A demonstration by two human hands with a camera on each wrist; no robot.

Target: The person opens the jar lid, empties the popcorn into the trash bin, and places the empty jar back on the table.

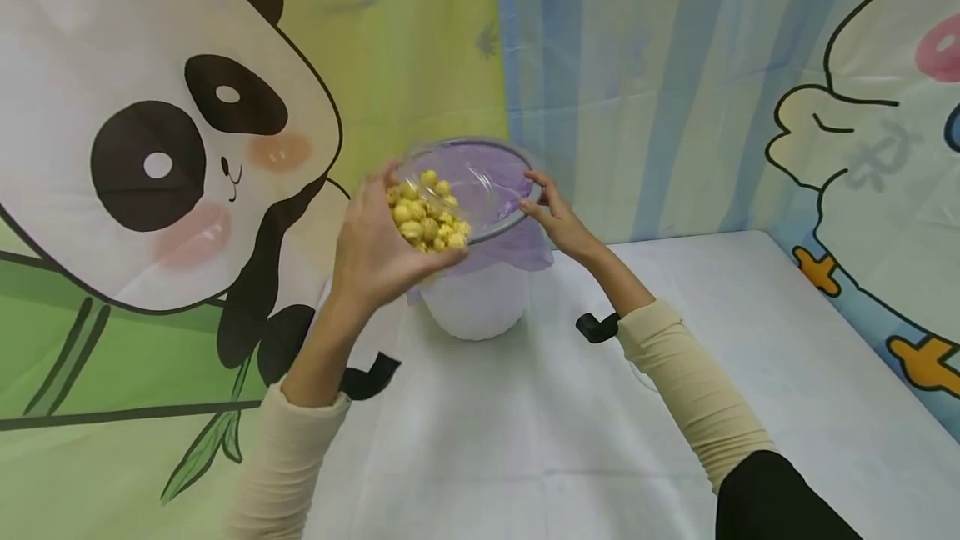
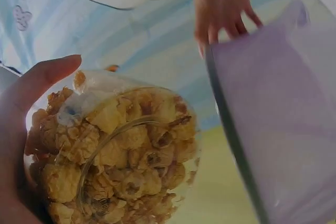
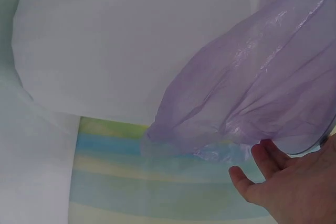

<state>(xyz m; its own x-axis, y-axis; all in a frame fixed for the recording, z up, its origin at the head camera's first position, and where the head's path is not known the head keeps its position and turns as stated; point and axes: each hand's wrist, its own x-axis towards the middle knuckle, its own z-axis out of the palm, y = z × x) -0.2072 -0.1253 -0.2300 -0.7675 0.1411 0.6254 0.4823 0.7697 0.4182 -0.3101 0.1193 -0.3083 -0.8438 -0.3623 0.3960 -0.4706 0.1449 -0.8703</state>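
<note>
My left hand [image 1: 375, 244] grips a clear plastic tub of yellow popcorn [image 1: 423, 219], thumb and fingers spread round its side. The tub is tilted over the near left part of a white trash can [image 1: 480, 307]. In the left wrist view the popcorn [image 2: 126, 156] shows through the clear plastic, beside the can's dark rim. A purple bag [image 1: 495, 169] lines the can and hangs over its outside. At the right of the can my right hand [image 1: 562, 219] holds the grey rim [image 1: 510, 225] between thumb and fingers, close to the bag's overhang [image 3: 220, 98].
The can stands on a white-covered table [image 1: 570, 423] near its back. Behind rises a striped blue curtain [image 1: 622, 90], with a panda print [image 1: 157, 165] at left and a white cartoon figure [image 1: 900, 215] at right. Black straps hang by both wrists.
</note>
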